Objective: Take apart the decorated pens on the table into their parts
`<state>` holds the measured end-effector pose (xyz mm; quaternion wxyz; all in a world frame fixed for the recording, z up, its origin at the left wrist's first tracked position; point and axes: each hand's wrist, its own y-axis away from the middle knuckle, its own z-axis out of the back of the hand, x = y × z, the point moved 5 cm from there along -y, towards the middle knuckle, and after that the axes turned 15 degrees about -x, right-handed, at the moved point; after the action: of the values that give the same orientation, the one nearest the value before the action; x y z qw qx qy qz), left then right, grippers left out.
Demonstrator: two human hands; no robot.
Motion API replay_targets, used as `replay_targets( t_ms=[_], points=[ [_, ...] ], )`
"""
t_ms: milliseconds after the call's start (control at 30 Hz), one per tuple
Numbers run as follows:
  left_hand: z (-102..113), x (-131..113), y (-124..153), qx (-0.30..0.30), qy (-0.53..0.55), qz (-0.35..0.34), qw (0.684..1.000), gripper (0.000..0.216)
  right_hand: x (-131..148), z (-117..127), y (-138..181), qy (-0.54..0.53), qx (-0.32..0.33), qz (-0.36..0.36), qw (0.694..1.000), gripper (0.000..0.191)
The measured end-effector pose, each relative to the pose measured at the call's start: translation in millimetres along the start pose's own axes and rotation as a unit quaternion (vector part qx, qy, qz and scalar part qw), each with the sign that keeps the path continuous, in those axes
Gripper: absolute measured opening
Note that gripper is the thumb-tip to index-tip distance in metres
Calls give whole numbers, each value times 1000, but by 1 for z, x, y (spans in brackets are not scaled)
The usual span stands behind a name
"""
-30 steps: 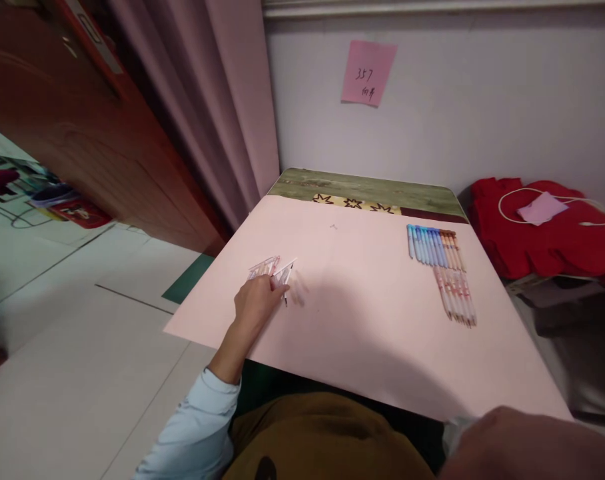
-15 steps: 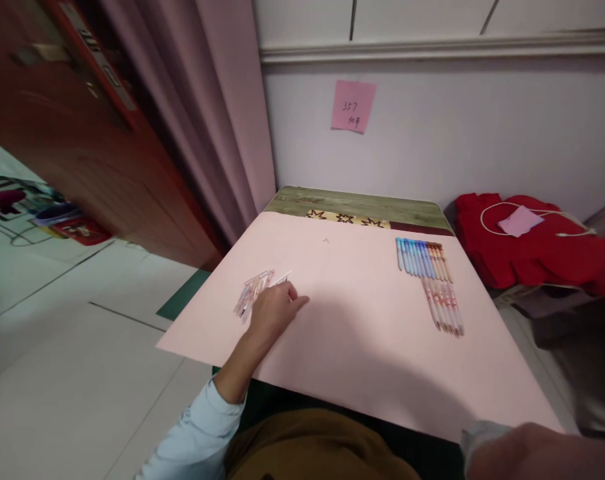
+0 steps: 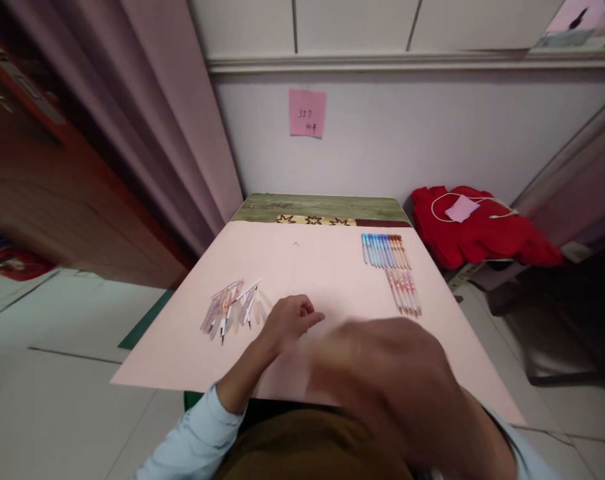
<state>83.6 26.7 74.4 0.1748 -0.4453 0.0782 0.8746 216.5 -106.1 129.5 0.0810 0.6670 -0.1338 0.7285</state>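
A small pile of pale pen parts (image 3: pixel 231 309) lies on the left side of the pink sheet (image 3: pixel 327 267) that covers the table. My left hand (image 3: pixel 288 319) rests just right of that pile, its fingers curled in; whether it holds anything I cannot see. Close to the camera, my right hand (image 3: pixel 397 387) is raised in front of the table's near edge, large and blurred, so its fingers are unclear. At the far right of the sheet lie a neat row of blue and orange pens (image 3: pixel 384 251) and a second row of pink patterned pens (image 3: pixel 405 291).
A pink sticky note (image 3: pixel 307 113) hangs on the wall behind the table. A red cloth (image 3: pixel 482 230) with a white cable and a pink slip lies on a seat at the right. A curtain (image 3: pixel 172 120) and a wooden door (image 3: pixel 42 180) stand on the left.
The view has swung right. My left hand has slid right, away from the pile of pen parts. My right hand has risen from the bottom right corner into the middle foreground.
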Motion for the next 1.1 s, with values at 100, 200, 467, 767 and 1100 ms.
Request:
replay_targets(
  t_ms=[100, 200, 467, 767, 1100],
  points=[
    [-3, 11, 6, 55, 51, 49, 996, 24, -13, 52, -42, 269, -180, 19, 946, 25],
    [-8, 23, 9, 86, 81, 95, 988, 29, -60, 103, -50, 529, -274, -48, 802, 27],
    [-17, 16, 5, 124, 122, 135, 976, 28, -111, 122, -66, 641, -229, -109, 725, 28],
    [-31, 17, -9, 111, 221, 174, 953, 36, -87, 110, -64, 469, -289, -138, 823, 23],
    [-21, 17, -39, 1, 502, 258, 825, 35, -94, -44, -75, -294, -4, -339, 894, 36]
  ],
)
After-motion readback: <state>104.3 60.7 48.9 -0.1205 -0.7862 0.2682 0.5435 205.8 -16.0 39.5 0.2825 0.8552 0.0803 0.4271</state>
